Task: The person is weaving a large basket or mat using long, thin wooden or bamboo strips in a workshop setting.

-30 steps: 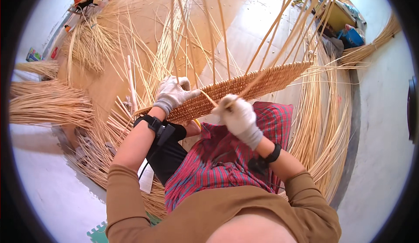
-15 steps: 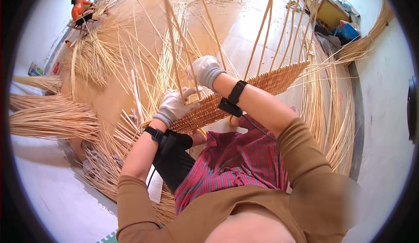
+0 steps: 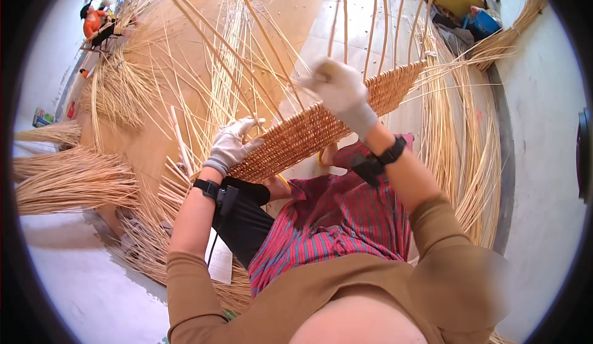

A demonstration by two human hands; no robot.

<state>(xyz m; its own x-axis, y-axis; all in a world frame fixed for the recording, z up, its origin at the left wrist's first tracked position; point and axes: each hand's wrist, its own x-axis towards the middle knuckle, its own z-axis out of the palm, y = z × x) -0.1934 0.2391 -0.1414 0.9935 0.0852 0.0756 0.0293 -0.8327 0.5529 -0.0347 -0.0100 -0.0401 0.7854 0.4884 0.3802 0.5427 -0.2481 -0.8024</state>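
A woven wicker panel (image 3: 302,135) slants in front of me, its right end higher, with upright wicker stakes (image 3: 262,25) rising from its upper edge. My left hand (image 3: 231,146), in a pale work glove, is closed on the panel's left end, its fingertips at the upper edge beside the stakes. My right hand (image 3: 341,92), also gloved, is over the middle of the upper edge. It is blurred by motion and its fingers look curled in; what they hold, if anything, cannot be made out.
Long loose wicker rods (image 3: 228,66) lie over the floor ahead. Bundles of rods (image 3: 74,177) stand at the left, and more rods (image 3: 457,140) run along the right wall. A person in orange (image 3: 94,24) sits at the far left. A blue container (image 3: 483,22) stands far right.
My right hand has moved away from the left one, rightward along the panel's upper edge. My left hand stays on the left end. The left stakes lean more to the left.
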